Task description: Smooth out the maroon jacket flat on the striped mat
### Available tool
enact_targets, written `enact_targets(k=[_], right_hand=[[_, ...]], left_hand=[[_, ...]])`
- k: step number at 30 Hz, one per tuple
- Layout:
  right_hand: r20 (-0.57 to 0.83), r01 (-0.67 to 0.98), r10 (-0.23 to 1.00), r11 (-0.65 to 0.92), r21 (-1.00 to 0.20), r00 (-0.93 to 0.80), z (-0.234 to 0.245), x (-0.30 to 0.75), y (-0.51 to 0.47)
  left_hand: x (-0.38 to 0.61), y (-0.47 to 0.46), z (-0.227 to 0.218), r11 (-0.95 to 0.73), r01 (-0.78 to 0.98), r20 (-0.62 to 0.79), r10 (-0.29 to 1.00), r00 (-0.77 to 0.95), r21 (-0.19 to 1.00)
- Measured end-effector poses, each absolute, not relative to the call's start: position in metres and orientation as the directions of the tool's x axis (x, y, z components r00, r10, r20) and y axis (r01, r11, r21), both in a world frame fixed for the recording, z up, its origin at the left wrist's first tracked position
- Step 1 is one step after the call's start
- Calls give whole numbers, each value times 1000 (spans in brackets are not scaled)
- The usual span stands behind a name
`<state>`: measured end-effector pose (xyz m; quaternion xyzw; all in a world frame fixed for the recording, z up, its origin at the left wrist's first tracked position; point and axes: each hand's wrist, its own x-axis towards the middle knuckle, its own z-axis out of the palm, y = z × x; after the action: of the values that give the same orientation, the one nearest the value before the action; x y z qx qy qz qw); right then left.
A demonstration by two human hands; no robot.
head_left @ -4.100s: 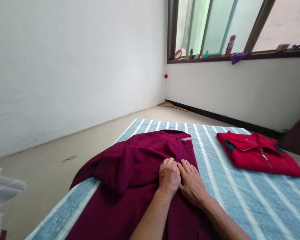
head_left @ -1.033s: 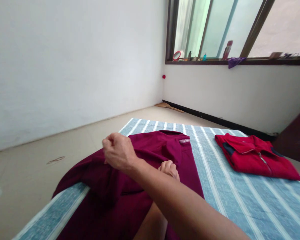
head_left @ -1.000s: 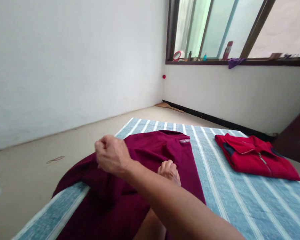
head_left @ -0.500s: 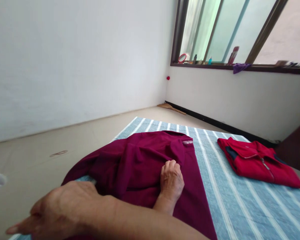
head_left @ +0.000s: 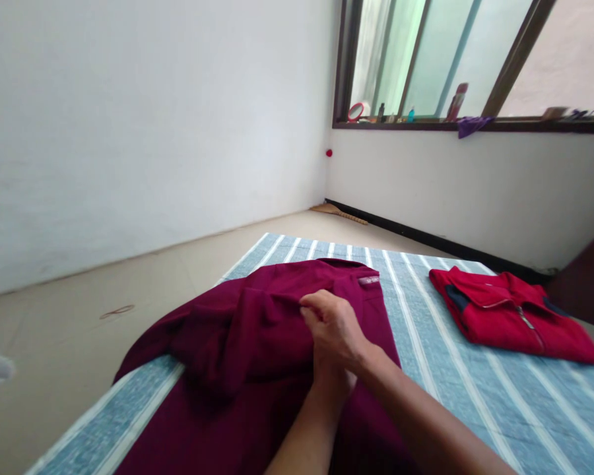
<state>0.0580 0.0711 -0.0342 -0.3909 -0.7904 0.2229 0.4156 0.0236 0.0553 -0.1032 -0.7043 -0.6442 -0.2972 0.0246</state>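
A maroon garment (head_left: 272, 343) with a small light label near its far right corner lies spread and partly bunched on a blue-and-white striped cloth (head_left: 426, 330). My right hand (head_left: 334, 326) reaches in from the right, above the garment. Its thumb and fingers are pinched together at a raised fold of the fabric. Directly under it, my left hand (head_left: 337, 381) rests on the garment, its fingers hidden behind the right hand. To the right lies a folded red zip-up jacket (head_left: 515, 316) with dark blue patches, apart from both hands.
A window sill (head_left: 519, 124) at the back right holds bottles, a round red-rimmed mirror (head_left: 356, 111) and a purple cloth (head_left: 472, 125). A straw-coloured broom-like item (head_left: 339, 211) lies on the floor by the corner. A thin loop (head_left: 117, 311) lies on the floor at left.
My right hand has swung from the lower left across to the middle, over my left hand. The striped cloth's left edge now shows. The red jacket has stayed put.
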Motion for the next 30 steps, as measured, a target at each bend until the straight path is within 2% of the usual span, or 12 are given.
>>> enact_targets(k=[4,11,30], right_hand=[[455,575,870,475,-666,-193,-75,111,107],[419,672,875,464,-578,-244,-117,133,135],[369,804,879,442,-398,-300,-126,131,138]], left_hand=[[22,51,-98,-213,919,391,918,72,332],[22,49,-94,-202,928,350,933,85,312],[21,51,-94,-204,936,341,935,99,287]])
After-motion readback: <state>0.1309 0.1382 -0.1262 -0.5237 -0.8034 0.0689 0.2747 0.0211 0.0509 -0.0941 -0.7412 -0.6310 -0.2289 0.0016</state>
